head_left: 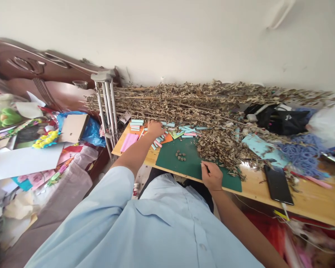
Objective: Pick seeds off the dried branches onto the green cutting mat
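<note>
My left hand (155, 128) reaches over a pile of small rolled paper tubes at the table's left. Its fingers are spread downward and touch the pile, with the thumb apart. Light-blue paper rolls (136, 123) lie just left of it, and pink and blue ones lie under and beside it. My right hand (212, 175) rests closed at the front of the green cutting mat (173, 149); whatever its curled fingers hold is hidden. Several small grey-brown lumps (180, 155) sit on the mat between the hands. A heap of dried leaves (220, 145) lies beyond my right hand.
Long dried plant stalks (167, 100) line the wall. On the table's right are a black phone (278, 185) with a cable, blue yarn (301, 154) and a black bag (287, 121). Metal crutches (107, 100) stand left; pink paper (129, 142) lies near the table's left edge.
</note>
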